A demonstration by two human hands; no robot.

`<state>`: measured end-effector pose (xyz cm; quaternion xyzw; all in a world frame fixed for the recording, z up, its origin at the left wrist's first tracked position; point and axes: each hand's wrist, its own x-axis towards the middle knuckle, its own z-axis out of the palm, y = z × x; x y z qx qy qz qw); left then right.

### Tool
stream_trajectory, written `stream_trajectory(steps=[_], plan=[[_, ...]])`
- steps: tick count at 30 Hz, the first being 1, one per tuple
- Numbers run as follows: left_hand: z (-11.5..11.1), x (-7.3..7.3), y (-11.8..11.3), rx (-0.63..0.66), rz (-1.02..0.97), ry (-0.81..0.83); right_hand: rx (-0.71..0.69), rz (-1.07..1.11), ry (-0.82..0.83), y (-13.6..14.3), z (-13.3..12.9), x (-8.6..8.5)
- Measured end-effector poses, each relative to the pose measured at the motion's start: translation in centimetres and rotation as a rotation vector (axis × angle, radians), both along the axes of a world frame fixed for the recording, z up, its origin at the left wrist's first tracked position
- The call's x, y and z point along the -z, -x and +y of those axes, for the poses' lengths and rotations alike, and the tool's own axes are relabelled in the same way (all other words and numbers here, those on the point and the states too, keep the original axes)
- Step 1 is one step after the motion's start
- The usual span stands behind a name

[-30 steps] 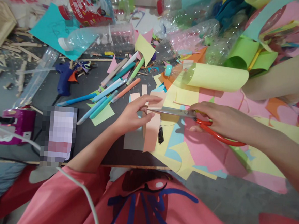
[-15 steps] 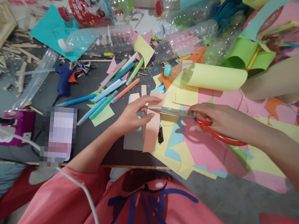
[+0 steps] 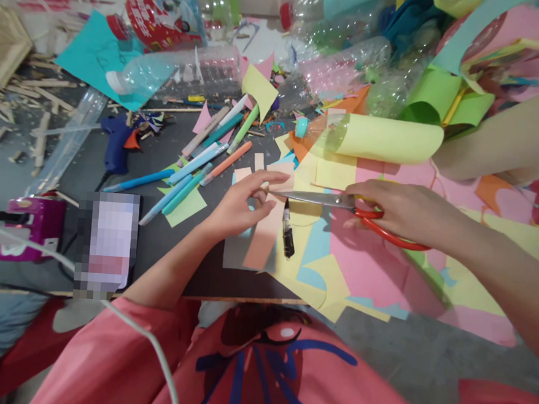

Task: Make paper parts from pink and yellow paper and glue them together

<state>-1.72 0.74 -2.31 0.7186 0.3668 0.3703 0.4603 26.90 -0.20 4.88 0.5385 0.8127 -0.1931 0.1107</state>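
Note:
My left hand (image 3: 246,206) pinches a pale orange paper strip (image 3: 264,238) near the table's middle, thumb and fingers around its upper part. My right hand (image 3: 389,204) is closed on the red-handled scissors (image 3: 325,199). Their metal blades point left and lie across the strip beside my left fingertips; they look nearly closed. A black pen (image 3: 288,231) lies just right of the strip, on yellow paper (image 3: 310,242). Pink paper (image 3: 367,258) is spread under my right hand.
Markers (image 3: 198,166), a blue glue gun (image 3: 117,142) and a phone (image 3: 110,240) are on the left. Plastic bottles (image 3: 181,70) line the back. A yellow paper roll (image 3: 389,138) sits behind my right hand. Another person's arm (image 3: 509,132) reaches in at right.
The orange strip's lower end has swung left, uncovering more of the black pen. The scissors' handles have come closer together, and my right hand has shifted slightly.

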Motion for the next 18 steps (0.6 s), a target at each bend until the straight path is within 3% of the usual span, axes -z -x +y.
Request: stream_trajectory(steps=[11, 18], plan=[[0.5, 0.6, 0.2, -0.08, 0.045, -0.018, 0.202, -0.05, -0.08, -3.1, -0.6, 1.2], [0.5, 1.0, 0.2, -0.073, 0.035, -0.014, 0.151, -0.01, -0.211, -6.0, -0.6, 3.1]])
